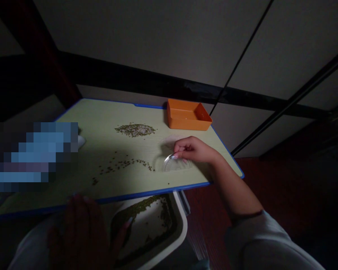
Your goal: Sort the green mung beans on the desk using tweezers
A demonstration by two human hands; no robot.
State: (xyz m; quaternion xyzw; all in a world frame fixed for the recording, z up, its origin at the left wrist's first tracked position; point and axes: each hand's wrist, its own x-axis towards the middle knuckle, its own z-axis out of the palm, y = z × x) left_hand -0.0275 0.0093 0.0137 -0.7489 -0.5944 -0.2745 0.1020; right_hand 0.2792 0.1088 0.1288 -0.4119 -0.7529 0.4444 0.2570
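My right hand (193, 149) rests on the pale table (107, 112) near its right side, fingers curled and pinched on the rim of a small clear plastic dish (175, 163). My left hand (83, 232) is low in the dark below the table's front edge, its thumb hooked over the rim of a white tray (177, 231) that holds small green beans. A heap of green beans (135, 129) lies at the table's middle back. A thin trail of loose beans (124, 165) runs across the table towards the dish.
An orange plastic box (188, 114) stands at the table's back right corner. A blurred blue patch covers the left side. A dark rail and pale wall lie behind the table. Dark red floor shows at the right.
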